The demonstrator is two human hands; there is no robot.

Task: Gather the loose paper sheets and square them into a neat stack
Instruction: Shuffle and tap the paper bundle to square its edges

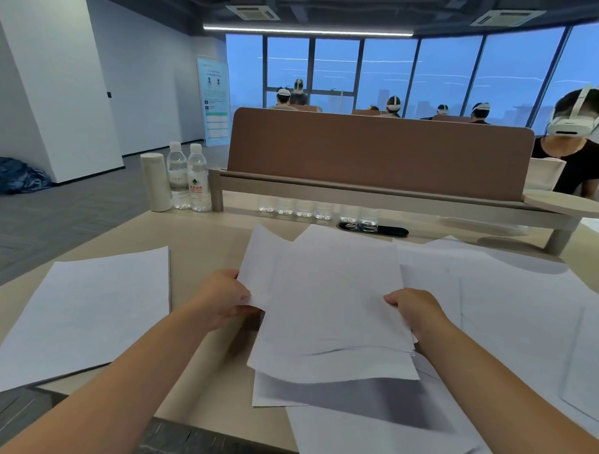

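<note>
2 hands [317,304] gripping paper sheets [336,296] between them, above table [202,243]

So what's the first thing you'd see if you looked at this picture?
Most likely the untidy bundle of white sheets in the middle, with the left hand gripping one side and the right hand the other. More loose sheets lie spread over the table on the right, and a neater pile sits on the left. Two water bottles stand at the back left.
</note>
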